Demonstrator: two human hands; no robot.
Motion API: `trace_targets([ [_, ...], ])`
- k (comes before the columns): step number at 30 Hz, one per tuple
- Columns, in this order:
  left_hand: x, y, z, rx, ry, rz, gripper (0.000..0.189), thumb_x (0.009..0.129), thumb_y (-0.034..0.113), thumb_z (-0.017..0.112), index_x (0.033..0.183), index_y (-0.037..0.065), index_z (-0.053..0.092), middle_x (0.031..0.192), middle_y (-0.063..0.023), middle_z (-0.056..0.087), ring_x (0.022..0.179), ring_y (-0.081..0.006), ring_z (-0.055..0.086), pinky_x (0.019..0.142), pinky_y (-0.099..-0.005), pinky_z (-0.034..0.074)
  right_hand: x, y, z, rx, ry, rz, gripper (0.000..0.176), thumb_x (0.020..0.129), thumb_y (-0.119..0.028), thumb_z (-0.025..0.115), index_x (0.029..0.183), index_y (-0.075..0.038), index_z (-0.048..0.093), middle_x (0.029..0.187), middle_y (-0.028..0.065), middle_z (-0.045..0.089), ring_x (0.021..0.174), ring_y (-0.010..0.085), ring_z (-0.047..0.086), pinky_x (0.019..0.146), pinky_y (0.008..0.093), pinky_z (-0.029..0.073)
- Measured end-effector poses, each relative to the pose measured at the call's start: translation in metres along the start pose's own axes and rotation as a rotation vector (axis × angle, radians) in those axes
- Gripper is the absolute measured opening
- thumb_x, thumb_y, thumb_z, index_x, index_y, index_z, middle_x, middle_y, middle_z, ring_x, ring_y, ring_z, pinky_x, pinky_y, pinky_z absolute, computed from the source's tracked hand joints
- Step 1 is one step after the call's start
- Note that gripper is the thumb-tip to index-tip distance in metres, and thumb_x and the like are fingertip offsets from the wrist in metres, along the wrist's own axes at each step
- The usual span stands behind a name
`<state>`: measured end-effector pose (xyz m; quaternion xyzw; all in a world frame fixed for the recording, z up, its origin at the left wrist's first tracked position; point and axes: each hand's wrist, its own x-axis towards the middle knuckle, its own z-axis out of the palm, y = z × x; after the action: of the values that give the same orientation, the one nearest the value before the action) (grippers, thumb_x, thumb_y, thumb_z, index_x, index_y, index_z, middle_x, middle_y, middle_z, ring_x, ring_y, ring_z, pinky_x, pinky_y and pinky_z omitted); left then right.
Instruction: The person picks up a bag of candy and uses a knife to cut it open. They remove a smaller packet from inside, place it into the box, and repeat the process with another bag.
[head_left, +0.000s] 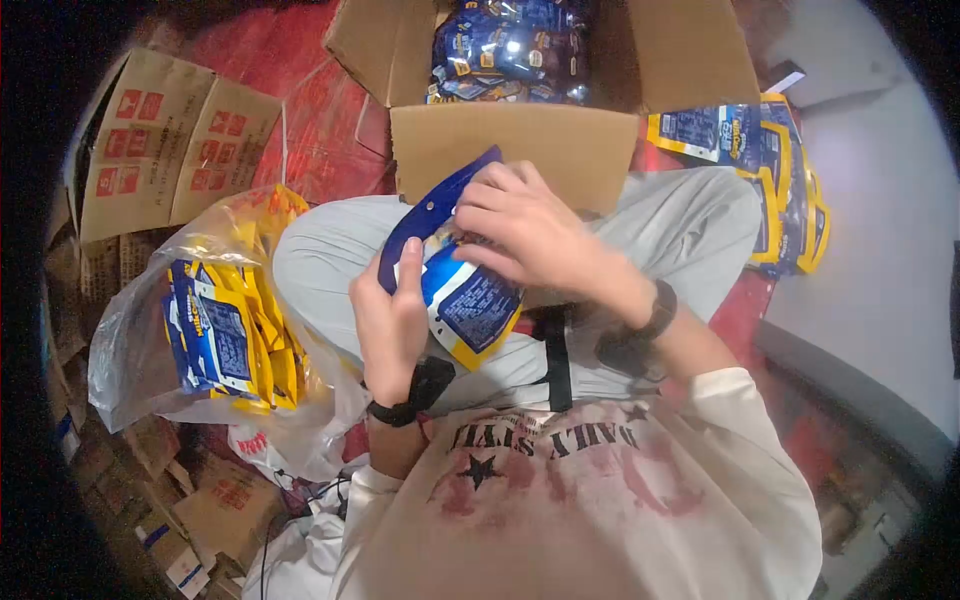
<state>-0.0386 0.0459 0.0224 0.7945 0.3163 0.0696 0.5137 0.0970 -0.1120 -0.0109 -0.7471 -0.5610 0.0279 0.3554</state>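
At your left, a bag (130, 345) holds filled packs within reach. Your left hand (390, 320) grips the pouch (470, 305) over your lap to steady it, while your right hand (530, 235) pinches its top edge. The box (510, 150) stands open just beyond, and a stack (785, 170) lies to the right.

The person wore a cream sweatshirt (600, 500), its chest printed with dark block lettering, dark stars and faded red blotches. Its pale, loose sleeves (745, 405) ended well behind the hands. Just behind the left hand (390, 320) a narrow black wristband (392, 412) circled the wrist. Just behind the right hand (530, 235) sat a broader black watch band (660, 310). Under both hands the legs were in light grey trousers (690, 220), and a black strap (557, 365) ran between the two wrists.
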Motion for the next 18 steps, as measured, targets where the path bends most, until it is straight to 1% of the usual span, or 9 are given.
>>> trace_targets([
  [1,0.002,-0.001,-0.002,-0.009,-0.021,-0.028,0.037,0.102,0.026,0.057,0.109,-0.008,0.070,0.084,-0.0211,0.072,0.074,-0.0227,0.063,0.075,-0.0379,0.051,-0.002,0.001,-0.003,0.027,0.010,-0.045,0.023,0.084,-0.024,0.075,0.100,-0.010,0.065,0.102,0.0055,0.062,0.108,0.0272,0.056,0.094,0.0438,0.041],
  [2,0.005,-0.001,-0.002,-0.018,-0.040,-0.057,0.036,0.102,0.025,0.058,0.108,-0.008,0.071,0.084,-0.0207,0.072,0.074,-0.0212,0.062,0.074,-0.0368,0.051,-0.006,0.002,-0.005,0.026,0.004,-0.044,0.023,0.084,-0.024,0.075,0.100,-0.010,0.065,0.102,0.0055,0.062,0.108,0.0272,0.056,0.094,0.0438,0.041],
  [3,0.007,0.003,-0.002,-0.031,-0.047,0.012,0.035,0.102,0.024,0.058,0.106,-0.008,0.071,0.082,-0.0198,0.071,0.073,-0.0193,0.061,0.073,-0.0364,0.050,-0.011,0.002,-0.007,0.028,0.011,-0.079,0.021,0.081,-0.020,0.074,0.097,-0.010,0.064,0.099,0.0048,0.061,0.106,0.0266,0.056,0.094,0.0431,0.042],
  [5,0.014,-0.007,-0.003,-0.032,-0.084,0.016,0.034,0.102,0.024,0.058,0.105,-0.008,0.070,0.081,-0.0196,0.071,0.072,-0.0196,0.061,0.073,-0.0368,0.050,-0.020,-0.002,-0.007,0.031,0.034,-0.139,0.021,0.074,-0.014,0.071,0.091,-0.009,0.060,0.095,0.0054,0.058,0.103,0.0263,0.057,0.094,0.0431,0.042],
  [9,0.026,-0.021,-0.003,0.051,-0.123,0.063,0.032,0.101,0.023,0.061,0.102,-0.007,0.069,0.077,-0.0197,0.069,0.068,-0.0209,0.060,0.068,-0.0382,0.049,-0.035,-0.015,-0.017,0.080,-0.033,-0.122,0.020,0.073,-0.010,0.068,0.089,-0.006,0.057,0.094,0.0082,0.057,0.101,0.0292,0.057,0.094,0.0445,0.044],
  [11,0.029,-0.025,0.000,0.079,-0.157,0.100,0.029,0.100,0.022,0.062,0.102,-0.006,0.070,0.075,-0.0192,0.068,0.066,-0.0192,0.059,0.066,-0.0376,0.049,-0.043,-0.020,-0.027,0.096,-0.072,-0.120,0.020,0.073,-0.009,0.067,0.089,-0.006,0.056,0.094,0.0084,0.057,0.100,0.0296,0.057,0.094,0.0444,0.044],
  [14,0.038,-0.028,-0.001,0.138,-0.143,0.054,0.030,0.100,0.023,0.063,0.102,-0.007,0.070,0.072,-0.0174,0.066,0.066,-0.0167,0.058,0.065,-0.0368,0.048,-0.059,-0.026,-0.051,0.127,-0.165,-0.127,0.018,0.074,-0.011,0.067,0.087,-0.006,0.055,0.093,0.0097,0.055,0.099,0.0306,0.057,0.092,0.0437,0.045],
  [16,0.040,-0.025,-0.003,0.129,-0.143,0.041,0.029,0.100,0.022,0.064,0.102,-0.006,0.071,0.071,-0.0149,0.066,0.066,-0.0141,0.058,0.065,-0.0349,0.049,-0.072,-0.029,-0.063,0.173,-0.219,-0.144,0.019,0.073,-0.011,0.066,0.087,-0.005,0.056,0.095,0.0095,0.056,0.103,0.0299,0.058,0.095,0.0442,0.046],
  [18,0.043,-0.024,-0.002,0.078,-0.177,0.113,0.028,0.099,0.021,0.066,0.101,-0.006,0.072,0.072,-0.0120,0.068,0.067,-0.0128,0.058,0.065,-0.0330,0.049,-0.081,-0.037,-0.073,0.130,-0.234,-0.185,0.019,0.072,-0.012,0.065,0.088,-0.005,0.056,0.097,0.0092,0.058,0.105,0.0291,0.059,0.098,0.0445,0.046],
])
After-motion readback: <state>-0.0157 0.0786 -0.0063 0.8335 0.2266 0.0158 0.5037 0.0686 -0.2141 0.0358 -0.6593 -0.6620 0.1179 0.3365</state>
